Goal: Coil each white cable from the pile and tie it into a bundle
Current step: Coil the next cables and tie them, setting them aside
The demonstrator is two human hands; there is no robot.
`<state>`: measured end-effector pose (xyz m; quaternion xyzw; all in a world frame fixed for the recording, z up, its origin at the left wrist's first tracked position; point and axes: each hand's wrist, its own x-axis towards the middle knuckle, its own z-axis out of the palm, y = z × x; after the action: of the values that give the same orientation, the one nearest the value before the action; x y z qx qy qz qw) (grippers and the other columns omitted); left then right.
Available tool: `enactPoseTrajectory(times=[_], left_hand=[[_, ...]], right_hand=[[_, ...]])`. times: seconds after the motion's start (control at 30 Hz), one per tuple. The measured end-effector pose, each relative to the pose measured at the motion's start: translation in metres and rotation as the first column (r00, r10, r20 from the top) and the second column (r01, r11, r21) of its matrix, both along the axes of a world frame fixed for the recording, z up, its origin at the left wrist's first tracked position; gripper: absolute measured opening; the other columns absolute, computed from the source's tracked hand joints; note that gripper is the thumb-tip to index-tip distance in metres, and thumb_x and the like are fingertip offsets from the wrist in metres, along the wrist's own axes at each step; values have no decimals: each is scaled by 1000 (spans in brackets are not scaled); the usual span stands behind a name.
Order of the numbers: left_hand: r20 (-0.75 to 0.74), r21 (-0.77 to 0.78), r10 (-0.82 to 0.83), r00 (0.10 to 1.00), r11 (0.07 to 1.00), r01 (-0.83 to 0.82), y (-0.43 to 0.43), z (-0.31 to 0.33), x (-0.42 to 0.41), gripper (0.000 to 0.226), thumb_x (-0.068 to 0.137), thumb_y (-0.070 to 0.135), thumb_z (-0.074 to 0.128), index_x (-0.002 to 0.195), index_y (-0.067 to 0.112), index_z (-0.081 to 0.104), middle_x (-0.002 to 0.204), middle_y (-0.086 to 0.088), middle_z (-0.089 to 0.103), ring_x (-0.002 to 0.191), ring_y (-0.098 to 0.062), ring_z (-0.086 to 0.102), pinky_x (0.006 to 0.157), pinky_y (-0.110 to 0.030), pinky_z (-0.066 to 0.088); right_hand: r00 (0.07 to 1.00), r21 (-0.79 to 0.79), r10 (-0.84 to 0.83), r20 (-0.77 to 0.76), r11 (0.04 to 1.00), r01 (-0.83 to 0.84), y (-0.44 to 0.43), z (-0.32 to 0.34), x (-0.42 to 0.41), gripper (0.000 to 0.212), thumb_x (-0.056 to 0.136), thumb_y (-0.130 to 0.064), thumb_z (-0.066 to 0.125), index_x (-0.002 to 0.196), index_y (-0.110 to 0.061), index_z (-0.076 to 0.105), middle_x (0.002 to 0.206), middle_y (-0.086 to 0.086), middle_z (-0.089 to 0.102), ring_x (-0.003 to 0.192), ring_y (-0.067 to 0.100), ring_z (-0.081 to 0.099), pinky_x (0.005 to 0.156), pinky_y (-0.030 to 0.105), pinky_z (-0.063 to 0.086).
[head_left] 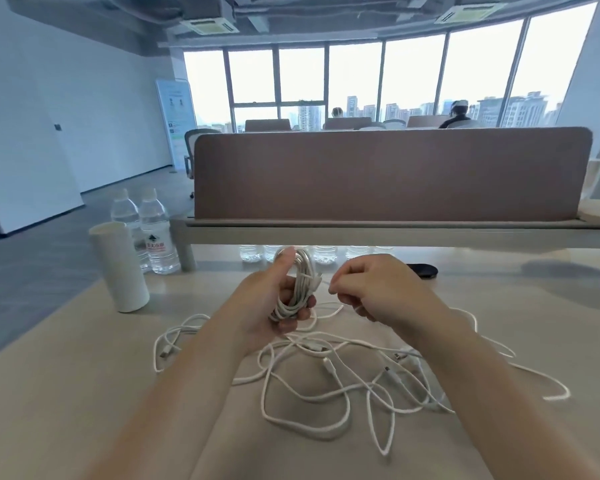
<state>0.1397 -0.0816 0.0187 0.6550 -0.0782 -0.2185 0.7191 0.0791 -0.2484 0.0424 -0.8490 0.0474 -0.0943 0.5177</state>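
My left hand [269, 299] grips a coiled white cable [300, 282] held upright above the desk, thumb raised along its left side. Just to the right, my right hand [378, 289] has its fingers curled and pinches the loose end of that cable close to the coil. Below both hands a tangled pile of white cables [329, 379] lies spread on the beige desk [84, 393], with several plug ends showing among the loops.
A white paper cup [118, 265] stands at the left, with two water bottles [153, 230] behind it. A brown divider panel [388, 174] runs along the desk's far side. A dark flat object [423, 270] lies behind my right hand.
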Motion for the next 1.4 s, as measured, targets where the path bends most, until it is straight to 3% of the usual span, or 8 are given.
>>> enactPoseTrajectory(times=[0.17,0.37,0.6,0.7,0.9,1.03,1.23,1.4], left_hand=[[59,35,-50,997,998,48,-7,-6,2,62,97,60,48,92,2,70,77,-15,65,59,-21,56,47,-22,31],[151,117,-141,978,985,124,-16,-7,1,60,98,60,46,74,10,69,78,-12,66,62,-20,56,52,-25,31],[296,189,-188,936,973,135,-18,-8,-2,45,102,52,44,92,16,70,81,-11,67,65,-23,51,48,-22,30],[291,214,-192,937,968,132,-18,-11,-1,44,102,53,44,110,15,65,83,-13,67,64,-23,52,47,-22,31],[220,203,-116,969,977,71,-19,-16,3,48,102,55,41,103,14,65,76,-10,68,62,-21,56,51,-23,35],[196,219,-63,979,976,19,-17,-12,4,49,103,56,39,108,14,65,76,-9,70,62,-20,59,53,-24,38],[171,155,-11,985,988,-16,-11,-6,7,46,103,53,43,93,16,68,74,-13,69,67,-26,56,50,-23,35],[222,213,-104,969,976,56,-15,-11,6,52,101,56,45,90,11,69,72,-9,68,62,-21,57,48,-22,36]], right_hand=[[999,-104,-20,51,994,25,8,-8,10,14,81,-14,67,70,-7,72,51,-4,58,54,15,49,63,36,46],[999,-36,-16,40,999,17,7,-10,13,16,84,-9,61,75,-12,74,55,1,65,56,19,55,61,35,46],[1000,-83,21,-22,996,-23,4,-13,14,22,84,-4,54,78,-13,74,50,-3,58,50,17,50,52,27,43],[997,14,29,-64,999,-29,2,-16,15,26,84,-1,53,74,-15,73,50,-1,55,43,14,43,43,22,34],[996,188,66,-61,981,-54,4,-24,19,14,92,-12,66,81,-9,74,58,9,62,42,11,44,46,20,36],[997,173,56,-61,984,-44,4,-27,20,6,88,-15,73,85,-9,74,71,14,73,54,17,53,57,31,41],[997,223,-62,-43,972,70,5,-30,24,8,85,-14,75,84,-8,71,60,3,67,48,14,52,57,30,44],[1000,168,-23,-2,986,23,10,-30,20,9,89,-8,65,82,-9,70,56,5,62,46,17,52,50,27,41]])
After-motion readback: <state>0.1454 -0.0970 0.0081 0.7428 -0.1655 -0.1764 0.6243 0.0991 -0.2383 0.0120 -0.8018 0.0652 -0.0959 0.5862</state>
